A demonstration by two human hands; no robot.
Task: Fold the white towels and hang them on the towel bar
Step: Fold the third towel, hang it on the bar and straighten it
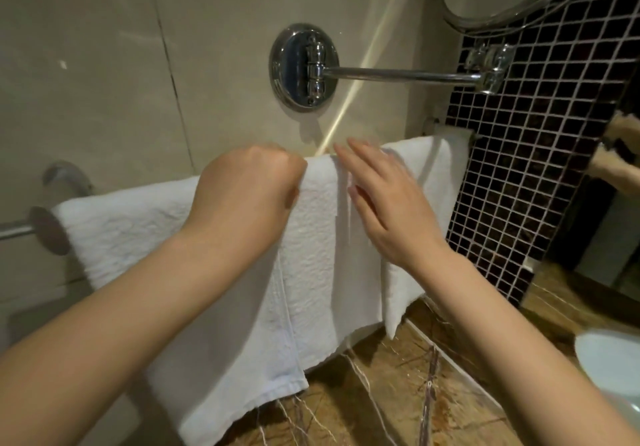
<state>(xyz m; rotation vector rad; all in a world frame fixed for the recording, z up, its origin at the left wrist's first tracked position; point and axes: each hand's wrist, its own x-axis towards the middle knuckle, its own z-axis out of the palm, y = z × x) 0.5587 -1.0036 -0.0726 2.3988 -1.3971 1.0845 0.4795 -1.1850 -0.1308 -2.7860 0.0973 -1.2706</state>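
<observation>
Folded white towels (311,265) are shown draped side by side over the towel bar (15,226). The middle towel's top fold is pinched by the curled left hand (242,189); the right hand (388,203) is laid flat, fingers straight. Hems should be levelled, creases smoothed downward.
</observation>
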